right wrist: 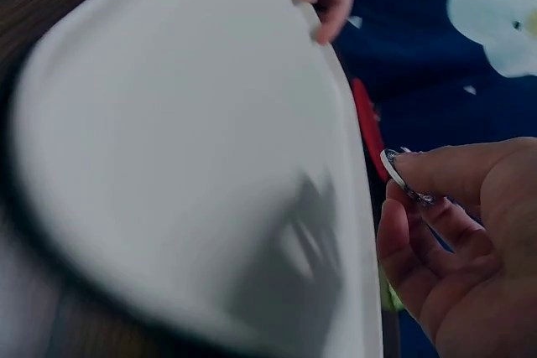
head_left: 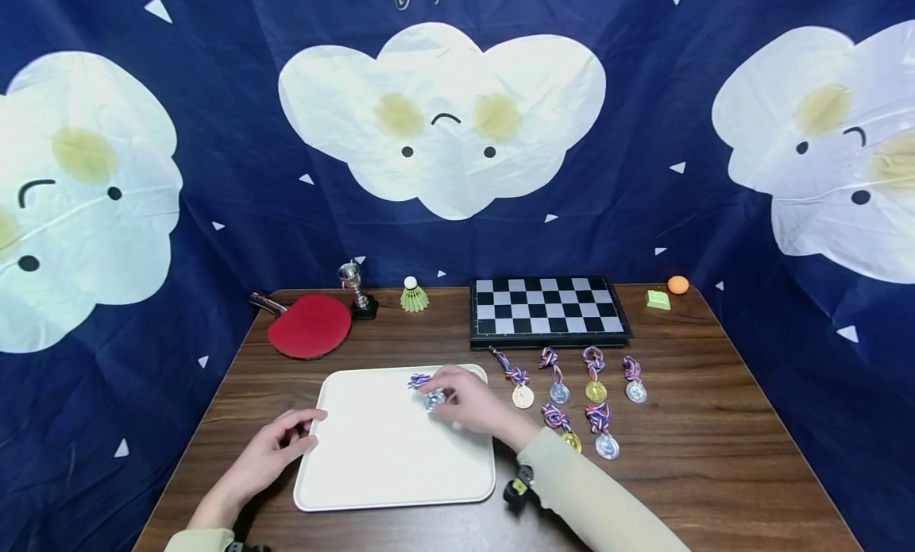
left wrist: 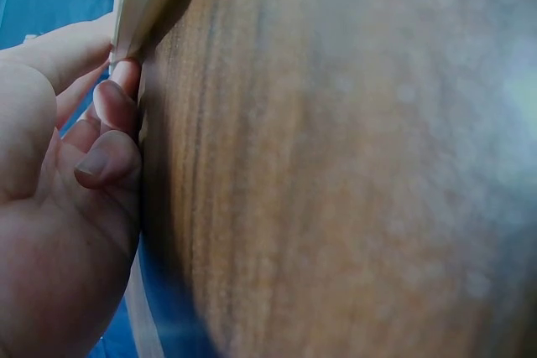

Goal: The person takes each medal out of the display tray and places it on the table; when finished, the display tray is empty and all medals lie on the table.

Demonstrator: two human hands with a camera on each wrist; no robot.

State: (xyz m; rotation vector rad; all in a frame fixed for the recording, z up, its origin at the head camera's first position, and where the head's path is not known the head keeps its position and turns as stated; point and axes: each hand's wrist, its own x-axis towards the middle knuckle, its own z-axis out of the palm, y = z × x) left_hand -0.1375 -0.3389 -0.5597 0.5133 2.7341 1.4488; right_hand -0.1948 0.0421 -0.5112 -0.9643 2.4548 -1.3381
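Note:
Over the upper right part of a white tray (head_left: 393, 465), my right hand (head_left: 468, 401) pinches a silver medal (head_left: 434, 399) between thumb and fingers. Its knotted striped ribbon (head_left: 419, 381) shows left of the fingertips in the head view. The right wrist view shows the medal (right wrist: 393, 167) nearly edge-on, with the hand's shadow falling across the tray (right wrist: 168, 123). My left hand (head_left: 275, 445) holds the tray's left rim with its fingertips. Curled fingers (left wrist: 107, 165) lie close to the wooden table in the left wrist view.
Several ribboned medals (head_left: 560, 393) lie right of the tray, below a checkered board (head_left: 550, 310). Along the back stand a red paddle (head_left: 310, 327), a trophy cup (head_left: 355, 286), a shuttlecock (head_left: 413, 296), a green block (head_left: 658, 300) and an orange ball (head_left: 677, 285).

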